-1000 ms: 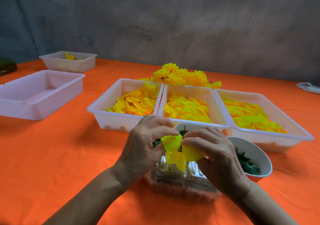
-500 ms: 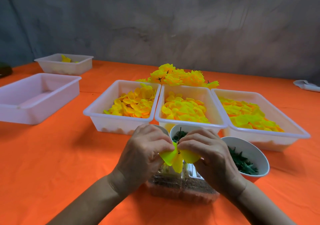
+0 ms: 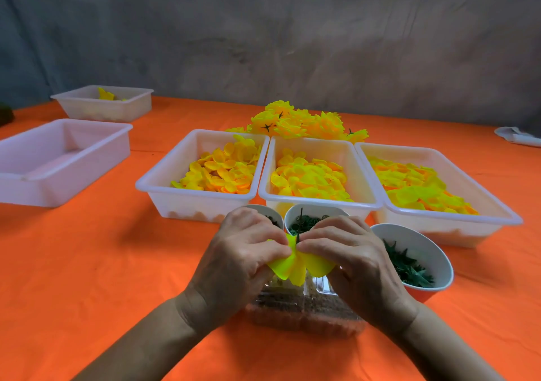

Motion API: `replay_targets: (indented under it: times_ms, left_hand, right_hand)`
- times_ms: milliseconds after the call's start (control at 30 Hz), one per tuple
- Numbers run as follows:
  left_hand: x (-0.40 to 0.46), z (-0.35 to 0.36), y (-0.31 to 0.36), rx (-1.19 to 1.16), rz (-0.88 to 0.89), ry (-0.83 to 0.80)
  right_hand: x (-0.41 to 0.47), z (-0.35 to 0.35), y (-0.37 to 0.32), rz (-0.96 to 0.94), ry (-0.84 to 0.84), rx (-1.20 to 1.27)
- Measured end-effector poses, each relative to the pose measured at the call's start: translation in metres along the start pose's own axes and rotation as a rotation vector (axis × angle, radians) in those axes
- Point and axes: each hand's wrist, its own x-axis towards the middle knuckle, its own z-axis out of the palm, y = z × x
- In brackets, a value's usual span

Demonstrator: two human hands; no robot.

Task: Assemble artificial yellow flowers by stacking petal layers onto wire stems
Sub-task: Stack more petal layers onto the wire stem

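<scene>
Both hands meet over the near middle of the table. My left hand (image 3: 243,251) and my right hand (image 3: 348,251) pinch a yellow petal layer (image 3: 292,269) from either side. A thin dark wire stem (image 3: 299,235) pokes up between the fingertips through the petal's middle. Three white trays of loose yellow petals stand behind: left tray (image 3: 164,187), middle tray (image 3: 319,205), right tray (image 3: 509,219). A pile of finished yellow flowers (image 3: 301,124) lies beyond them.
Three white bowls of green parts sit just past my hands: one mostly hidden (image 3: 276,218), one with rings (image 3: 310,219), one with leafy pieces (image 3: 421,248). A clear plastic box (image 3: 307,313) lies under my hands. Two more white trays (image 3: 58,161) (image 3: 105,105) stand at the left.
The hands have pushed the petal layer lower on the stem and drawn it flatter between the fingertips. The view has tilted down slightly, so the trays appear lower in the frame.
</scene>
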Motion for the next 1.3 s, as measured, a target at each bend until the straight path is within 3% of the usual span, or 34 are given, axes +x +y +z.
replay_targets:
  times_ms: [267,400,500,600,900,1300]
  left_hand:
    - [0.003,-0.006,0.001,0.015,0.017,-0.085]
    - [0.004,-0.019,0.001,-0.172,-0.14,-0.156]
    - [0.007,-0.02,0.006,-0.449,-0.316,-0.074]
    - [0.013,-0.009,0.01,-0.484,-0.457,0.013]
    - [0.021,0.01,0.009,-0.624,-0.61,0.026]
    - [0.018,0.014,-0.006,-0.633,-0.613,-0.057]
  right_hand:
    - [-0.003,0.0,0.001,-0.002,0.003,0.033]
    - [-0.003,-0.004,0.001,0.013,-0.029,0.071]
    - [-0.002,-0.008,0.0,0.004,-0.06,0.067]
    - [-0.001,-0.01,-0.002,-0.002,-0.077,0.055]
    - [-0.007,-0.01,0.0,0.022,-0.095,0.104]
    - [-0.013,-0.015,0.01,0.096,-0.08,0.152]
